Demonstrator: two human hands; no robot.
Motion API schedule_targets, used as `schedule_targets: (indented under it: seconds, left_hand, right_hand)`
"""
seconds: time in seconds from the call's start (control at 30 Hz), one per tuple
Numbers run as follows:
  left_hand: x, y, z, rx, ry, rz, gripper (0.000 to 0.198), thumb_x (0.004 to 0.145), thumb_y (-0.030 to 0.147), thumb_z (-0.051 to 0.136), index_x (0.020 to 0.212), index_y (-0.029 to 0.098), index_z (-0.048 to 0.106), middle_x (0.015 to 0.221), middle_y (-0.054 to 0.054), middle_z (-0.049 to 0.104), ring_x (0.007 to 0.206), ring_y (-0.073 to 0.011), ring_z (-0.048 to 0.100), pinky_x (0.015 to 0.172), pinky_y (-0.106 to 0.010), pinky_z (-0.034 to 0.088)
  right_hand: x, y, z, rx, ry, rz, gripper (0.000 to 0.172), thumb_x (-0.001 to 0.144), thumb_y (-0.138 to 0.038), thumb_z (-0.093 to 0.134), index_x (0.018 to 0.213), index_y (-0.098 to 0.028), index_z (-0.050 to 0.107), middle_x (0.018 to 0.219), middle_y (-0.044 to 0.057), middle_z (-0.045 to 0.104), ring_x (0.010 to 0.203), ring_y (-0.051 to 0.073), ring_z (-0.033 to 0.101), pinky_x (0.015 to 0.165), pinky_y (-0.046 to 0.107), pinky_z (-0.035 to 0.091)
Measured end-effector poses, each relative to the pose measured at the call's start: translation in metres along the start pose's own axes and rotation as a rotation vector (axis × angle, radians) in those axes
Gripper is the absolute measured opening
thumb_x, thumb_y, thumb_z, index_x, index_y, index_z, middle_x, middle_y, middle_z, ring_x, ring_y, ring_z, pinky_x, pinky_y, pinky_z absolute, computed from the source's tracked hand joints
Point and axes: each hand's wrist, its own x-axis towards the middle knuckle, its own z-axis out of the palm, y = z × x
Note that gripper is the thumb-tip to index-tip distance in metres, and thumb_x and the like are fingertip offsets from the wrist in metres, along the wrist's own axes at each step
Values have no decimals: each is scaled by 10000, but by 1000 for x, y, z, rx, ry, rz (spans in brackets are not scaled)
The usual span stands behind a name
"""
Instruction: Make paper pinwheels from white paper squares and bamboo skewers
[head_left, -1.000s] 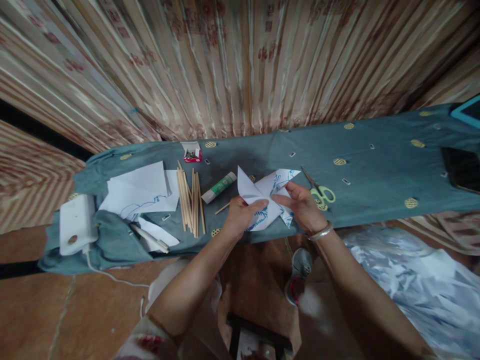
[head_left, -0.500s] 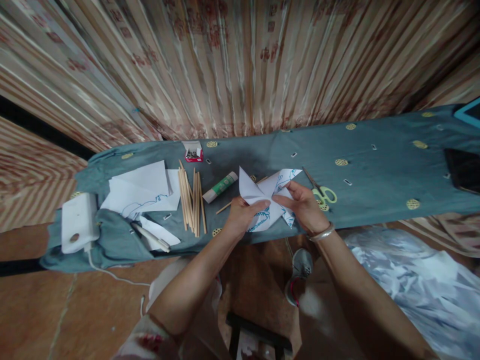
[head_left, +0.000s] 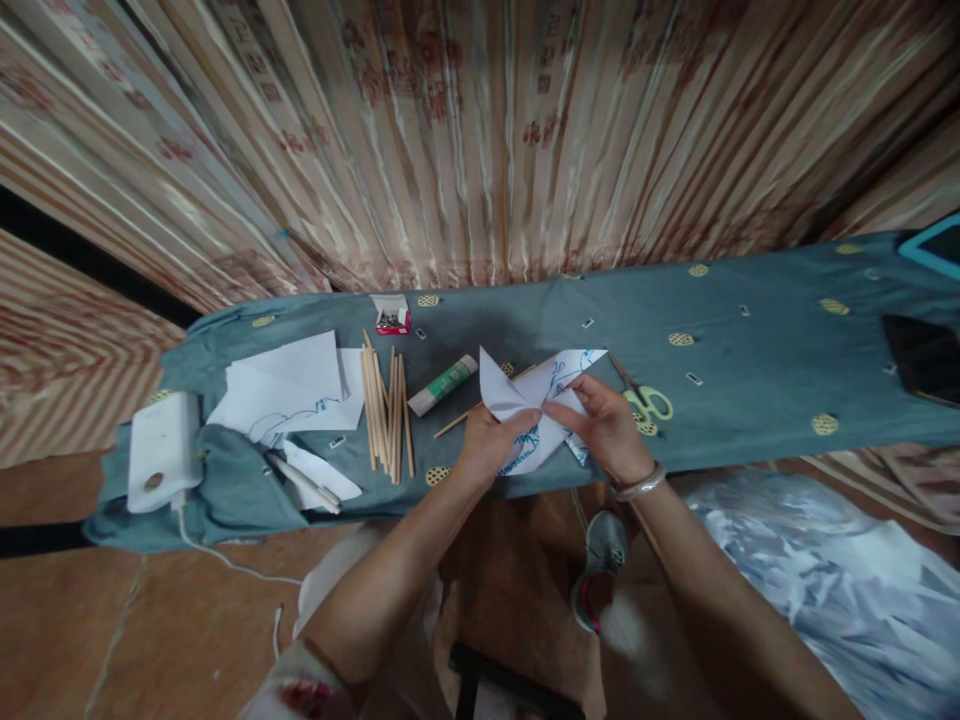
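A white paper pinwheel (head_left: 541,452) with blue drawn lines is held between both hands above the table's near edge. My left hand (head_left: 491,437) grips its left side, thumb pressed close to the centre. On the other side my right hand (head_left: 609,425) pinches a folded blade, its thumb also at the centre. A thin wooden stick (head_left: 454,421) lies partly hidden behind the pinwheel. Left of it rests a glue stick (head_left: 442,385) with a green label. Green-handled scissors (head_left: 651,402) lie just beyond my right hand.
Several wooden sticks (head_left: 386,410) lie left of the glue. Behind them stands an open red box (head_left: 391,315) of small metal pieces. Paper sheets (head_left: 289,385), a pen (head_left: 307,484) and a white corded device (head_left: 163,452) are farther left. A dark phone (head_left: 926,355) lies far right.
My right thumb and fingers have shifted slightly, folding the right blade in nearer the centre. Both hands keep hold of the pinwheel. The whole view has tilted a little.
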Motion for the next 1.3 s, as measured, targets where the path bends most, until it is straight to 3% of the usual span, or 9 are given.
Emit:
schedule_targets:
  seconds: [0.13, 0.3, 0.47, 0.63, 0.77, 0.87, 0.97, 1.13, 1.3]
  left_hand:
    - [7, 7, -5, -13, 29, 37, 182, 497, 209, 790, 622, 122, 690, 615, -21, 682, 560, -128, 585, 595, -258, 464]
    - [23, 33, -25, -180, 159, 196, 195, 501, 187, 776, 666, 169, 674, 695, -4, 713, 716, -138, 660, 721, -238, 507]
    - [26, 50, -36, -183, 224, 255, 226, 509, 176, 784, 695, 192, 656, 767, -14, 737, 920, -175, 679, 804, -235, 513]
    - [20, 41, -29, -163, 154, 234, 228, 484, 193, 800, 671, 171, 672, 703, -12, 723, 780, -160, 678, 737, -237, 518]
    - [18, 28, -26, -91, 100, 174, 207, 523, 229, 794, 688, 154, 693, 673, 0, 708, 628, -118, 629, 653, -222, 490]
    - [17, 22, -25, -65, 68, 159, 199, 542, 243, 791, 698, 160, 699, 692, -7, 714, 619, -124, 622, 638, -233, 483]
    - [15, 20, -22, -50, 50, 160, 164, 555, 242, 783, 671, 172, 690, 702, -11, 717, 620, -125, 615, 633, -239, 481]
    - [11, 21, -18, 3, 77, 147, 200, 543, 276, 777, 655, 142, 678, 680, -37, 701, 631, -149, 621, 598, -247, 468]
    - [10, 22, -16, 88, 102, 209, 167, 544, 266, 766, 614, 147, 672, 622, -24, 682, 591, -143, 595, 579, -243, 458]
  right_hand:
    - [4, -9, -10, -21, 83, -62, 351, 624, -440, 814, 855, -226, 658, 783, -4, 730, 682, 151, 662, 687, 295, 551]
    - [12, -15, -46, -76, 252, -217, 267, 691, -454, 763, 826, -237, 683, 804, 14, 727, 738, 163, 679, 819, 362, 550]
    - [9, -4, -70, -675, 234, -305, 145, 765, -363, 666, 829, -245, 720, 777, 23, 737, 720, 208, 674, 750, 374, 529]
    - [2, 4, -61, -1145, 57, -368, 155, 795, -236, 601, 882, -203, 725, 829, 60, 743, 770, 233, 685, 730, 341, 510]
    - [2, 8, -49, -1420, 4, -447, 168, 834, -211, 556, 895, -171, 708, 888, 102, 735, 863, 263, 655, 785, 347, 482]
    - [4, 9, -43, -1553, -7, -458, 197, 857, -180, 494, 859, -160, 690, 843, 130, 718, 835, 276, 631, 734, 343, 462]
    - [2, 12, -38, -1530, -40, -483, 201, 856, -159, 464, 832, -161, 664, 793, 128, 694, 791, 260, 619, 699, 326, 450]
    - [-4, 15, -35, -1229, -121, -468, 190, 829, -162, 456, 788, -194, 639, 764, 72, 678, 750, 219, 621, 692, 309, 458]
    - [-4, 3, -46, -802, 175, -371, 139, 802, -348, 594, 820, -233, 670, 784, 34, 708, 724, 213, 638, 722, 353, 490]
